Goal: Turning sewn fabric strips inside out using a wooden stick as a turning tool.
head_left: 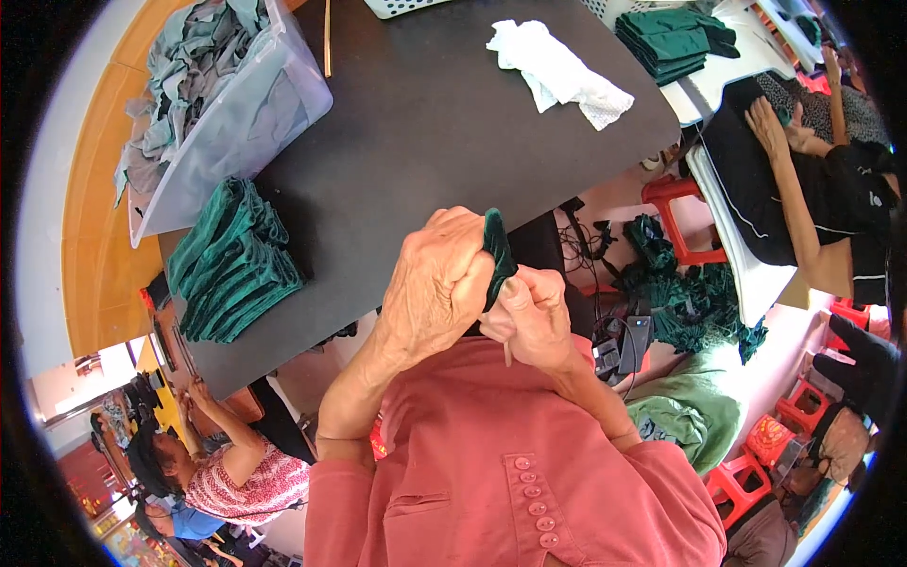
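Note:
A small piece of dark green velvet fabric is held up between my two hands, close in front of my chest. My left hand is closed in a fist, its fingers wrapped around the cloth. On the other side my right hand pinches the lower end of the fabric with thumb and fingers. A thin pale stick-like end shows beneath my right hand; what it belongs to is hidden. Much of the fabric is covered by my fingers. On the table's left lies a stack of folded green velvet pieces.
The dark table carries a clear plastic bin of grey-green cloth and a crumpled white cloth. More folded green velvet sits at the far right. Red stools, cables and green fabric heaps crowd the right floor. Other people work on both sides.

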A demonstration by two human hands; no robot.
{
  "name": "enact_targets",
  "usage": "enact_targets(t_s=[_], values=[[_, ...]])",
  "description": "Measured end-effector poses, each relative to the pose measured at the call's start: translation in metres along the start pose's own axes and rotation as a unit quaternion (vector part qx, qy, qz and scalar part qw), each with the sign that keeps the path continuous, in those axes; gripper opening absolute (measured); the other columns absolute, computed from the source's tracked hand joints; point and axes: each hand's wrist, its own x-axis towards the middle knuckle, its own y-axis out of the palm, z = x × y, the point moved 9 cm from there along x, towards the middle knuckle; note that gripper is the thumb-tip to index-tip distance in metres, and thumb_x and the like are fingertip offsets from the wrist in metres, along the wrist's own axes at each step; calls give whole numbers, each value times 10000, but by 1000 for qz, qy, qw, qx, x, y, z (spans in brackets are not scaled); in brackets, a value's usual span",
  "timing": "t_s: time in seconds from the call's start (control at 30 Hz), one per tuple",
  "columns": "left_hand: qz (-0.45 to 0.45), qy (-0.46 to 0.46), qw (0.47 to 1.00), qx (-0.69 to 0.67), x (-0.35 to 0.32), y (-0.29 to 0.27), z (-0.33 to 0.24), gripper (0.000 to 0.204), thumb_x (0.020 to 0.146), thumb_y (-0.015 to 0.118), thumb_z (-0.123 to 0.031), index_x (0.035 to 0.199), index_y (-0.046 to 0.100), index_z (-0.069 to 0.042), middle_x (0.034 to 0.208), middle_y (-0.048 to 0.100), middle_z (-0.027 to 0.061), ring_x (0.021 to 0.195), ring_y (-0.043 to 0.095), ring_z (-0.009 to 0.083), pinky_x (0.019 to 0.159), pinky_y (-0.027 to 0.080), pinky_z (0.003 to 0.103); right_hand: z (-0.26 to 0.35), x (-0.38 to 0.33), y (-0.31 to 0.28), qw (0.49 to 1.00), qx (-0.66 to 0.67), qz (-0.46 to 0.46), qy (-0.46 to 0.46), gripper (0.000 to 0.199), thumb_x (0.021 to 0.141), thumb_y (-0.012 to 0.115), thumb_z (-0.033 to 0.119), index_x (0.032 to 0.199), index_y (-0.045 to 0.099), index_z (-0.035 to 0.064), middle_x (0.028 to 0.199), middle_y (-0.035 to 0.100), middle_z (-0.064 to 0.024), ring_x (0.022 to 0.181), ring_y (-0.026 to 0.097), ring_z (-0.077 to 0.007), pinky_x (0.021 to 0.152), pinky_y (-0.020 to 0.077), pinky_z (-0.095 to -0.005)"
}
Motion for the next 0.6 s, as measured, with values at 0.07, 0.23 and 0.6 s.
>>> enact_targets(t_s=[0.07,0.23,0.6], values=[[15,6,1000,6,3,0,1,49,734,436,32,746,483,38,653,485,130,590,472,267,640,427,338,15,1,-9,981,-172,-33,-86,291,946,525,190,748,544,-23,589,454,16,508,387,-56,439,314,-227],[-38,8,998,58,-1,3,-1,34,741,455,27,744,488,34,678,505,139,624,483,288,639,424,357,68,-16,9,701,-585,-187,-364,180,876,608,122,798,585,-38,588,459,-55,500,416,-93,453,354,-268],[-22,-18,1000,7,1,6,6,64,751,427,20,689,422,37,610,420,124,554,393,214,593,390,336,8,4,-11,999,-41,-11,-12,329,975,468,237,840,592,-35,575,386,56,484,320,-28,433,253,-203]])
